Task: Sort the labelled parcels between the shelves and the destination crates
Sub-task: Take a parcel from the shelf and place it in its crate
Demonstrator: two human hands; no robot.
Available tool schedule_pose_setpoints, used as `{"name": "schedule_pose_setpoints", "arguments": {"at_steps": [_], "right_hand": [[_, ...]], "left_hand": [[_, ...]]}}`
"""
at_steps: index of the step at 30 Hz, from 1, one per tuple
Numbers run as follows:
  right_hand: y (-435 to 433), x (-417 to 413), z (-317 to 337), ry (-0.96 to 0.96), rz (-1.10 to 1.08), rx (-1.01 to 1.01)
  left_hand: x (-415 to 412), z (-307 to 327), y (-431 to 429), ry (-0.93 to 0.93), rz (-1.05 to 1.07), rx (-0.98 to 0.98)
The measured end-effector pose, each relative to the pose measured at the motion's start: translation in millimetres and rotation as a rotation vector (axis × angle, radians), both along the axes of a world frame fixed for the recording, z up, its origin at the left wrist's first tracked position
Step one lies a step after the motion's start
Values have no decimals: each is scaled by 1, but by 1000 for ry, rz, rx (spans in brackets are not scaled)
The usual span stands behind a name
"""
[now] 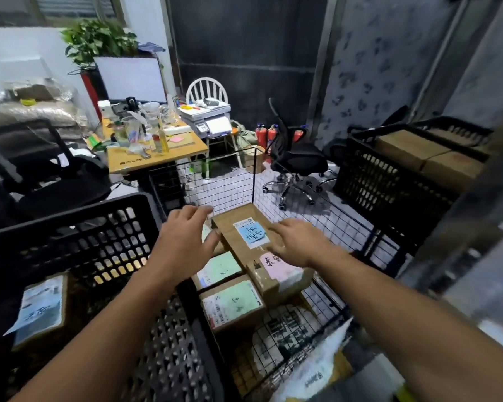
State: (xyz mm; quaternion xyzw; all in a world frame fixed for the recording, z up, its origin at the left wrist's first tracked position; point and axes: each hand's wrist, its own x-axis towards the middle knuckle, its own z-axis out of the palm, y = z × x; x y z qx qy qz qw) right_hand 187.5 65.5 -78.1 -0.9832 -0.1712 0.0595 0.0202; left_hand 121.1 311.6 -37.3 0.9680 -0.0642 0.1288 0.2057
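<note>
A cardboard parcel with a blue label (245, 232) lies on top of other parcels inside a black wire cage (345, 224). My left hand (186, 239) hovers at its left edge with fingers spread. My right hand (295, 242) reaches over its right side, fingers straight; neither hand grips it. Below it lie a pink-labelled parcel (276, 271) and two green-labelled parcels (219, 269) (232, 304). A black plastic crate (79, 227) at the left holds a parcel with a blue label (40, 310).
Another black crate (389, 184) with brown boxes (424, 155) stands at the right. A black office chair (298, 162) and fire extinguishers (266, 136) are behind the cage. A cluttered wooden desk (154, 146) with a monitor and a printer (208, 118) is at the back left.
</note>
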Motion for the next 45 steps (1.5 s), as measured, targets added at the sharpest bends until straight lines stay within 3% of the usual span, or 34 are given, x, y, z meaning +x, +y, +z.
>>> {"name": "schedule_pose_setpoints", "arguments": {"at_steps": [8,14,26,38,45], "right_hand": [[-20,-134,45,-274,-264,-3],[-53,-261,54,-281,-562,-48],[-154,-511,68,-262,-1100,-78],[-267,-773,86,-251,-1457,-242],[-314,-869,78,-242,-1560,-242]], "left_hand": [[-46,9,-13,-60,-322,197],[-89,21,-62,-83,-567,191],[-240,41,-243,-73,-1039,141],[-464,51,-429,-58,-1346,-14],[-559,44,-504,16,-1432,-36]]}}
